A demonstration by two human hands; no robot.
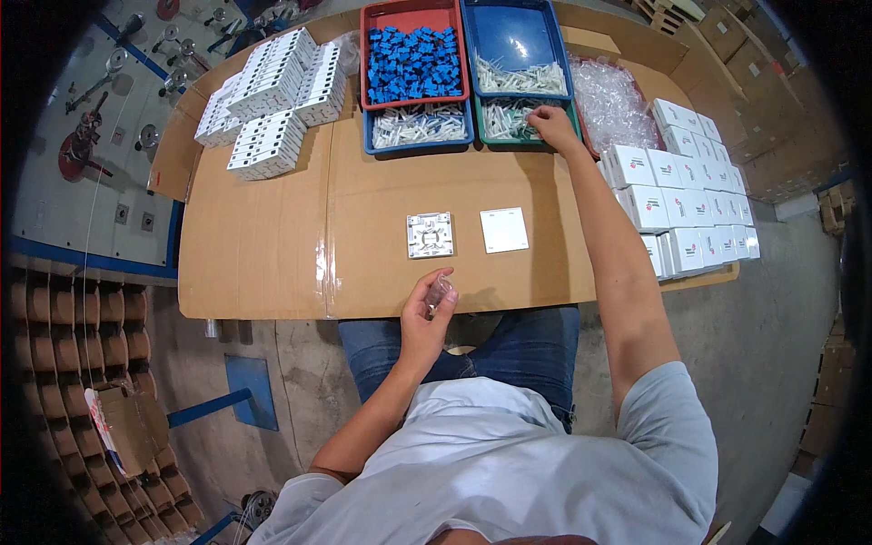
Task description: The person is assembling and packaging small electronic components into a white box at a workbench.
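Reaching into the green tray (522, 143), the right hand (552, 127) has its fingers bent together over small white pieces (505, 118). Behind it, the deep blue tray (510, 34) has white plugs (522, 80) gathered at its near end. To the left, a red tray (409, 20) is heaped with blue parts (413, 65), above a second blue tray (420, 148) of white pieces. At right, a reddish tray (646, 96) is piled with crumpled clear bags (616, 104).

Brown cardboard (263, 227) covers the table, bearing white units (272, 91) stacked far left and white boxes (695, 191) stacked at right. A square white frame (430, 235) lies near the front edge, a plain white plate (504, 231) just beside it. The left hand (424, 318) curls around a small clear bag (440, 292) before them. Concrete floor (309, 381) and a cardboard rack (86, 345) show beyond.

Whether the right fingers pinch a piece, I cannot tell. The bag's contents are unclear; the lens's dark rim cuts off the room.
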